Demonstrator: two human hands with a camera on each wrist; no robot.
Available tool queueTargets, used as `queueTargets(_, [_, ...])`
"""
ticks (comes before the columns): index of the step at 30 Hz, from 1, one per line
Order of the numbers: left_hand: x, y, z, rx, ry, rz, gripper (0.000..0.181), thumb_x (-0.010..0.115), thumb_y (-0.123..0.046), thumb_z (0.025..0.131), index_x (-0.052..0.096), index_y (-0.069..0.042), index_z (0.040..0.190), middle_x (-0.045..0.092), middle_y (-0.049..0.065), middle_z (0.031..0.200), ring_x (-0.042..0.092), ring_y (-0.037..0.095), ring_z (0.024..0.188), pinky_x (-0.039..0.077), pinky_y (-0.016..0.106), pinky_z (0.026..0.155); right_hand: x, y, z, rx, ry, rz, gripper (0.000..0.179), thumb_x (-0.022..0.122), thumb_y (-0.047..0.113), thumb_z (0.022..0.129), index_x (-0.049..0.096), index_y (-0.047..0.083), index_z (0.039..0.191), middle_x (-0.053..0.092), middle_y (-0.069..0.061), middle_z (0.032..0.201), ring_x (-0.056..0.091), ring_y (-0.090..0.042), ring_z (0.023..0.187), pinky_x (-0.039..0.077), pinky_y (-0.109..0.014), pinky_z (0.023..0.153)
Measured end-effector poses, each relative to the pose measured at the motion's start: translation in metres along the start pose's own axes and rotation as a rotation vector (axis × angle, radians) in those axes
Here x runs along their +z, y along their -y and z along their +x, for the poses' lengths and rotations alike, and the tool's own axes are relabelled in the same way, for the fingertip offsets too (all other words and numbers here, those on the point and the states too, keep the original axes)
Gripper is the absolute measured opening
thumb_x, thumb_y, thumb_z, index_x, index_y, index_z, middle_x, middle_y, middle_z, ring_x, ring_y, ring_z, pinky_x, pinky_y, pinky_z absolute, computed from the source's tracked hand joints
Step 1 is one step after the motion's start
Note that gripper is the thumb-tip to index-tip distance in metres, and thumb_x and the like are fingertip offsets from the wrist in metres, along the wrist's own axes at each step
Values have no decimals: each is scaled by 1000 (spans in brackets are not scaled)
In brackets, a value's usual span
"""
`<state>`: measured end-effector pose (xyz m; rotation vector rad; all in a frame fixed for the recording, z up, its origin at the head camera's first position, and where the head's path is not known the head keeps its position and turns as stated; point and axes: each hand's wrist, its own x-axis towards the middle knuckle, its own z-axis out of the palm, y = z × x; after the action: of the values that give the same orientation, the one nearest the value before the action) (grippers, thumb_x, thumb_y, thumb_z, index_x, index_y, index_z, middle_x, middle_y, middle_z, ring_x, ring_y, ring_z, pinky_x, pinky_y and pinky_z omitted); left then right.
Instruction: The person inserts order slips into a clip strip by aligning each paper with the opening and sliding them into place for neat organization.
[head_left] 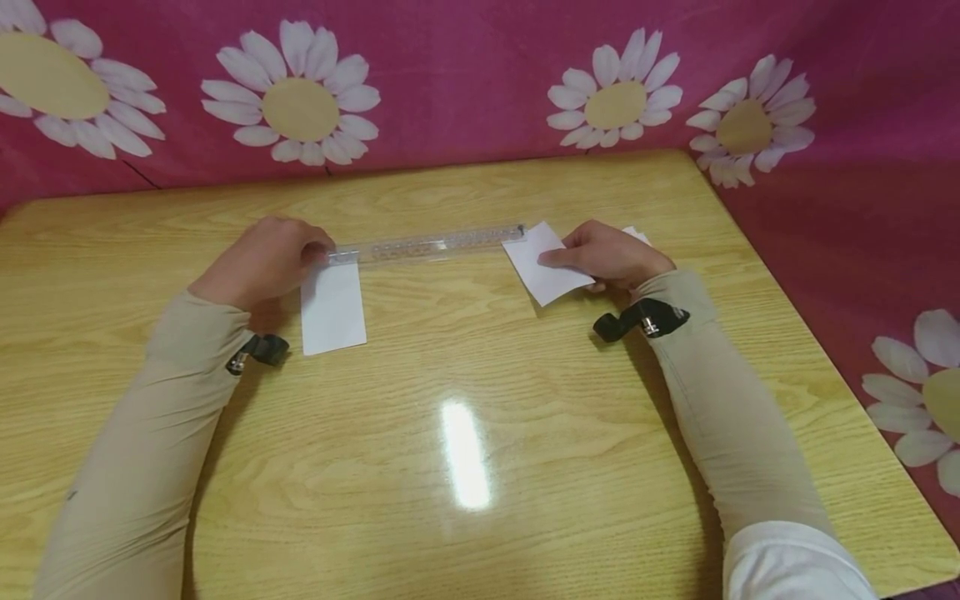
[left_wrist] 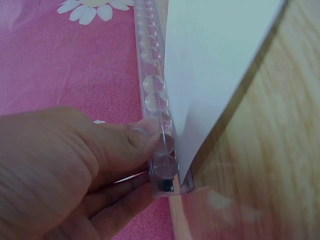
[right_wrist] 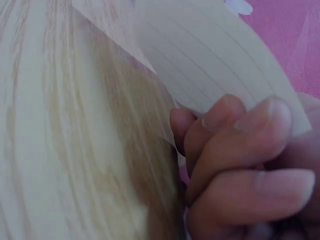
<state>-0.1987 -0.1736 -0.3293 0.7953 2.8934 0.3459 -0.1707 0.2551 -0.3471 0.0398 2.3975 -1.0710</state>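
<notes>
My left hand grips the left end of a clear plastic strip, thumb on its side. Inside the strip, the left wrist view shows a row of clear round pieces. From its left end a blank white paper slip extends toward me, its top edge at the strip. My right hand pinches another white paper slip with the thumb on top, tilted close by the strip's right end. In the right wrist view this slip's underside is ruled with lines, and the fingers curl beneath it.
More white paper shows partly behind my right hand. A wood-grain table carries everything, its right edge running diagonally. Pink cloth with large white daisies hangs behind the table. Black straps circle both wrists.
</notes>
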Motion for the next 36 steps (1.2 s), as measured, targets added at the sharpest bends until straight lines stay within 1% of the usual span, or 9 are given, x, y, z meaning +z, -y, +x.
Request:
queueTargets(4, [0, -2, 0, -34, 15, 7, 28, 61, -4, 100, 72, 0, 125, 71, 25, 127, 64, 41, 117, 51, 58, 108, 3, 2, -1, -12, 12, 14, 43, 69, 48, 97, 75, 6, 100, 67, 3, 69, 41, -9, 46, 35, -24, 45])
queueTargets(8, [1, -2, 0, -52, 27, 2, 30, 61, -5, 101, 71, 0, 128, 69, 25, 130, 62, 41, 119, 49, 58, 110, 6, 4, -1, -21, 16, 14, 44, 73, 50, 93, 75, 7, 100, 64, 4, 66, 39, -10, 45, 35, -25, 45])
queueTargets(14, [1, -1, 0, -39, 18, 6, 29, 61, -5, 100, 71, 0, 127, 70, 26, 129, 63, 42, 119, 49, 59, 110, 8, 5, 1, -19, 9, 5, 42, 75, 48, 93, 75, 7, 100, 63, 4, 67, 39, -10, 45, 35, -24, 45])
queueTargets(20, [0, -3, 0, -46, 18, 6, 29, 61, -5, 101, 71, 0, 128, 70, 25, 129, 63, 41, 119, 49, 58, 111, 10, 6, 1, -14, 2, -11, 42, 74, 49, 93, 73, 7, 93, 50, 6, 57, 39, -10, 45, 35, -25, 46])
queueTargets(22, [0, -3, 0, -50, 20, 4, 30, 61, -5, 101, 71, -1, 128, 70, 25, 130, 63, 41, 119, 49, 58, 111, 10, 6, 1, -12, -2, -16, 43, 74, 50, 92, 71, 7, 91, 47, 6, 56, 39, -10, 45, 35, -25, 47])
queueTargets(29, [0, -2, -1, -54, 26, -3, 30, 61, -6, 101, 71, -1, 128, 69, 25, 131, 62, 41, 120, 49, 58, 111, 11, 7, 1, 11, -17, -9, 45, 76, 52, 90, 68, 8, 88, 46, 7, 56, 38, -10, 46, 34, -25, 46])
queueTargets(36, [0, -2, 0, -44, 20, 0, 29, 61, -6, 101, 71, -1, 128, 70, 25, 130, 63, 41, 120, 49, 58, 111, 12, 6, 2, 14, -16, -3, 44, 75, 51, 91, 70, 7, 93, 46, 7, 56, 38, -10, 46, 33, -24, 46])
